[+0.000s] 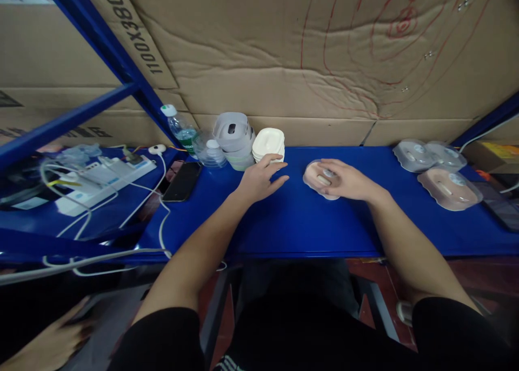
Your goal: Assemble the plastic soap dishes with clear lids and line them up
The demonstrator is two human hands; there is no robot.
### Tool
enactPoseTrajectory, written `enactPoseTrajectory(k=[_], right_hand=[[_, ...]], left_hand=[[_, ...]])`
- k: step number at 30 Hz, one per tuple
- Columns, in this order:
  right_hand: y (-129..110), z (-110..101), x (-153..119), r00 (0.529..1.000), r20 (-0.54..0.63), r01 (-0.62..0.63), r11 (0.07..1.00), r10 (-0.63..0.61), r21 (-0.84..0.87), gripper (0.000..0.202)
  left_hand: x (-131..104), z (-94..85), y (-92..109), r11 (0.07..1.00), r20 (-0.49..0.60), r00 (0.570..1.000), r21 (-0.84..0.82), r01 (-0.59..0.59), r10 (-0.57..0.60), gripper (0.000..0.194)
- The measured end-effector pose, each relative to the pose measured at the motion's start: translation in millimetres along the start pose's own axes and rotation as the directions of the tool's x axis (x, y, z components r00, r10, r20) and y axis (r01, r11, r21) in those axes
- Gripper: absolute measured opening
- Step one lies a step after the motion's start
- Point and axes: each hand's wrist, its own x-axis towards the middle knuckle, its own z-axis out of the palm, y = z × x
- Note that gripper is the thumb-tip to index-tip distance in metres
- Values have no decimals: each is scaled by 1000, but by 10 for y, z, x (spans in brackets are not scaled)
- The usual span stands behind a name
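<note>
My right hand point(344, 179) rests over a small lidded container point(315, 180) on the blue table, its fingers curled onto the far and right side. The container has a clear lid with a pale tab and a round label, and a pinkish base. My left hand point(263, 180) is spread with nothing in it, just in front of a stack of cream plastic tubs point(268, 141). Whether its fingertips touch the tubs is unclear. Left of that stack stands a stack of clear plastic lids point(232, 133).
Several finished-looking lidded containers point(450, 188) sit at the right end of the table. A water bottle point(182, 130), a black phone point(182, 181) and a white power strip point(107, 184) with cables lie to the left. Another person's hand point(52, 338) shows at lower left.
</note>
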Motion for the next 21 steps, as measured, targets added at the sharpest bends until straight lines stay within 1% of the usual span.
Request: enactPoseTrajectory(k=[1, 3, 5, 6, 7, 9, 11, 13, 16, 18, 20, 21], right_hand=[[-96, 37, 11, 999, -9, 51, 998, -50, 49, 77], [-253, 91, 15, 990, -78, 129, 981, -119, 146, 71], [-350, 113, 4, 979, -154, 174, 935, -131, 309, 66], [-376, 116, -3, 979, -168, 178, 889, -116, 422, 64], [-392, 115, -11, 982, -163, 167, 822, -92, 545, 63], [-402, 112, -23, 995, -93, 96, 639, -39, 763, 62], [-402, 109, -32, 1000, 14, -5, 462, -16, 887, 59], [-405, 104, -40, 994, 110, -96, 334, -22, 938, 58], [-416, 80, -50, 977, 214, -204, 220, -19, 954, 64], [-421, 55, -53, 963, 268, -264, 187, 1, 946, 74], [-421, 32, -49, 947, 321, -318, 193, 18, 928, 84], [-418, 23, -46, 939, 344, -340, 205, 20, 918, 88]], left_hand=[[1, 3, 7, 1000, 7, 1000, 0, 1, -1, 36], [7, 4, 25, 1000, 5, 1000, -1, -7, 7, 35], [19, 3, 52, 999, -23, 999, -12, -41, 40, 35], [27, 3, 69, 998, -44, 997, -20, -63, 63, 35], [35, 4, 87, 996, -71, 994, -28, -90, 88, 37], [47, 12, 128, 988, -121, 982, -37, -151, 145, 42], [51, 22, 172, 976, -149, 965, -20, -219, 213, 46], [46, 24, 217, 960, -142, 951, -1, -279, 276, 47], [45, -14, 273, 950, -59, 948, -2, -313, 312, 44], [57, -65, 298, 956, 40, 955, -18, -294, 294, 43], [77, -114, 316, 965, 128, 957, -48, -257, 261, 45], [85, -130, 325, 969, 151, 957, -71, -238, 246, 46]])
